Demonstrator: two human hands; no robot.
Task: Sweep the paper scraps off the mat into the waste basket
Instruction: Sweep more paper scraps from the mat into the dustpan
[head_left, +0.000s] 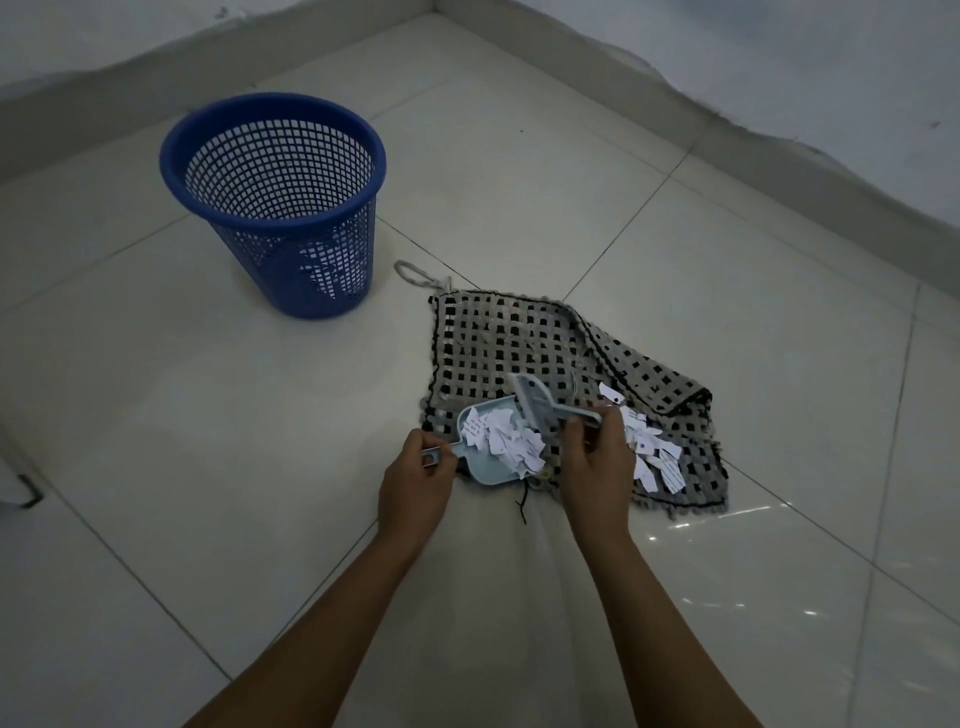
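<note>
Both hands work over a checked mat (540, 353) on the tiled floor (208, 415): left hand (415, 480) gripping a scrap-filled dustpan (480, 457), right hand (597, 467) clamped on a small brush (537, 402). More paper scraps (649, 452) lie on the mat's right side; the blue waste basket (275, 197) stands well apart, upper left.

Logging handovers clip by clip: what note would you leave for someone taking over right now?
Left hand grips the dustpan handle; the pan lies on the mat's near left edge.
Right hand grips the brush, its head raised over the pan.
Done: a heap of scraps is in the pan.
Left: more scraps on the mat, right of the right hand; sweep them in, then tip the pan into the basket, standing on the floor to the far left.
</note>
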